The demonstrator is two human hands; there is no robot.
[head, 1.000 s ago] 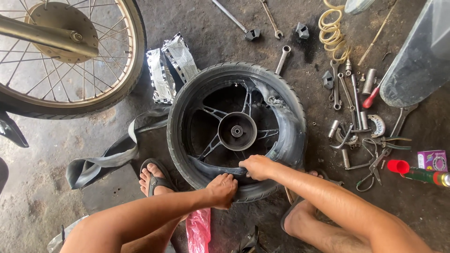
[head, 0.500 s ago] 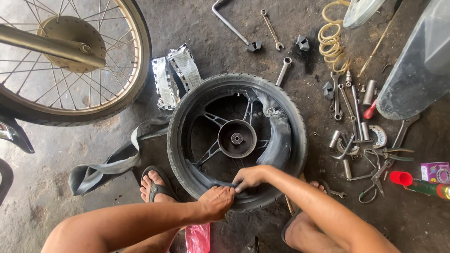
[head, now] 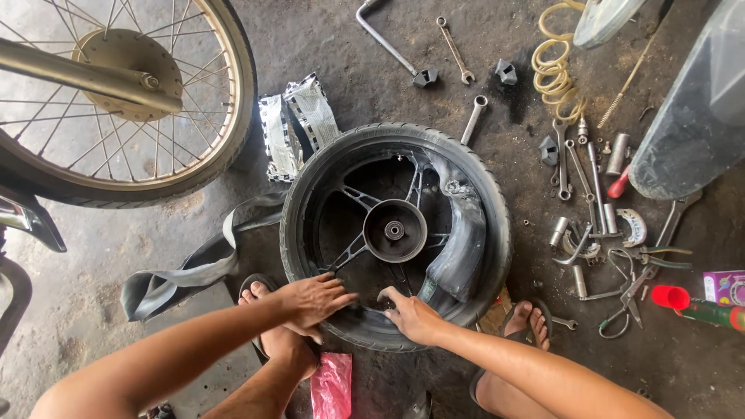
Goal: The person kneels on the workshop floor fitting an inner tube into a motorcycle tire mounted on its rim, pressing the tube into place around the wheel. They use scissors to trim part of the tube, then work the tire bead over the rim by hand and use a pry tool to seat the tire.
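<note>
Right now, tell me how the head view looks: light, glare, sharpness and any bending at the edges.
Head view: soft, even daylight, with only faint shadows under the tyre; bright washed-out glare at the top left, behind the spoked wheel; both hands, left and right, look sharp; a wide lens slightly bows the frame edges.

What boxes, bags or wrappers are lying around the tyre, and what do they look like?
Torn wrapper: behind the tyre, crumpled, silver with black-and-white print.
Small box: far right edge, purple and pink, partly cut off.
Pink bag: near the person's feet, flat, plain pink plastic.
</note>
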